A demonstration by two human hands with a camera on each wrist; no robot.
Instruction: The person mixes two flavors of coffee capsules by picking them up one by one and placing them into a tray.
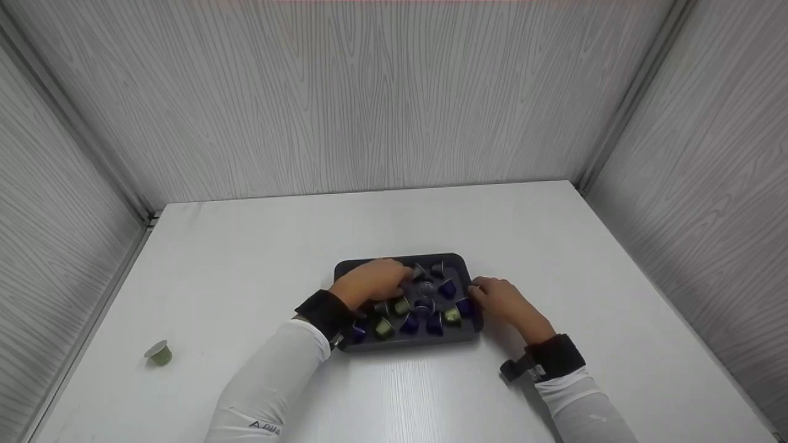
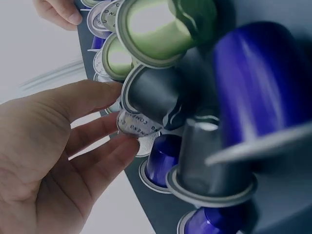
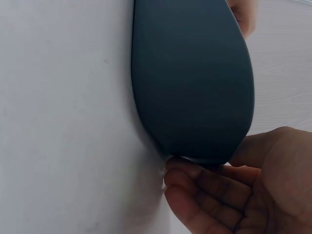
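A dark grey tray (image 1: 406, 346) lies on the table with several coffee capsules, purple-blue, green and grey, tipped about in it. Over its left part reaches my left hand (image 1: 371, 282). In the left wrist view, the thumb of that hand is at the rim of a dark grey capsule (image 2: 155, 95), and its loosely extended fingers are by a capsule with a printed lid (image 2: 139, 123). My right hand (image 1: 505, 301) grips the tray's right end, thumb on one side and curled fingers on the other; the tray's outer wall (image 3: 192, 87) fills much of the right wrist view.
One green capsule (image 1: 160, 354) lies apart on the white table (image 1: 258, 246), far to the left. Wood-grain panels (image 1: 369, 98) enclose the table at the back and on both sides. Both wrists wear black straps.
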